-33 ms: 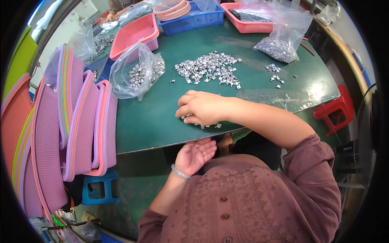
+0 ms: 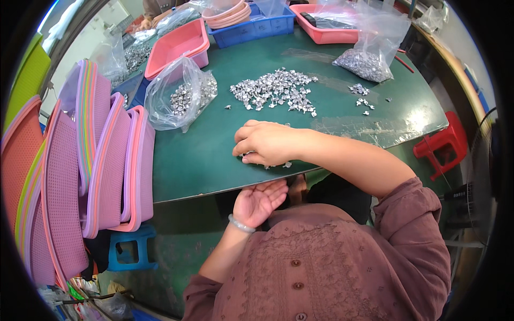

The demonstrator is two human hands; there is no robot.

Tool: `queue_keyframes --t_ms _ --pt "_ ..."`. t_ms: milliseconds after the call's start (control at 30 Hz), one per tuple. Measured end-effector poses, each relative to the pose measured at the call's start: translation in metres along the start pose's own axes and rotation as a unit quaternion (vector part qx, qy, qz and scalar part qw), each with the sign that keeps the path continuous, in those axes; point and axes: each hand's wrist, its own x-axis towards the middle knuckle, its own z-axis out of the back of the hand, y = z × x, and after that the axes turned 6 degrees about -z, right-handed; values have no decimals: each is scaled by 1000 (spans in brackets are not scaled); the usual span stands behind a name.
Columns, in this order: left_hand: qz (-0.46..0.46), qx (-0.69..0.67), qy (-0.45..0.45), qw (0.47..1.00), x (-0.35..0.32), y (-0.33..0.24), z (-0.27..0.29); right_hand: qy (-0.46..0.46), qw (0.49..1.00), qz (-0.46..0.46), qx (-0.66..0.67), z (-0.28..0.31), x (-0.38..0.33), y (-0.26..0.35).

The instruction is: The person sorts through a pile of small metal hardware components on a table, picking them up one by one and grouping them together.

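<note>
My right hand (image 2: 267, 143) rests on the green table near its front edge, fingers curled over small silvery metal parts. Bits of these metal parts (image 2: 287, 165) show beside and below the palm; the rest lie hidden under it. Just below the table edge, my left hand (image 2: 258, 206) is held palm up and open, fingers stretched out, with nothing visible in it. A pale bangle circles the left wrist. Beyond my right hand spreads a loose heap of the same kind of small metal parts (image 2: 276, 90).
At the left stand stacked pink and purple perforated baskets (image 2: 110, 166). A clear bag of metal parts (image 2: 184, 99) lies nearby, and another bag (image 2: 364, 65) sits far right. Behind are a pink tub (image 2: 176, 51) and blue crate (image 2: 251, 32). A red stool (image 2: 444, 144) stands at right.
My left hand has shifted slightly up and to the right, its fingers nearer the table edge. The right hand stays almost in place over the metal parts.
</note>
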Motion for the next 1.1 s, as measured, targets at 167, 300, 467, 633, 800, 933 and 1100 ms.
queue_keyframes --t_ms 167,300,467,633,800,933,1100 --pt "-35 -42 80 995 23 13 -13 -28 998 54 12 -12 -12 11" --pt "-31 -69 75 994 24 18 -19 -49 995 77 27 -16 -25 16" --pt "-57 -96 95 989 23 24 -28 -68 987 130 67 -19 -42 21" --pt "-59 -176 33 982 21 18 -14 -60 980 155 105 -15 -49 26" --pt "-60 -72 -8 996 24 23 -30 -209 973 71 68 1 -48 9" --pt "-35 -99 10 994 25 22 -22 -194 980 -42 22 0 -54 -11" --pt "-31 -106 4 994 27 24 -26 -166 984 -36 -61 -17 -56 -8"
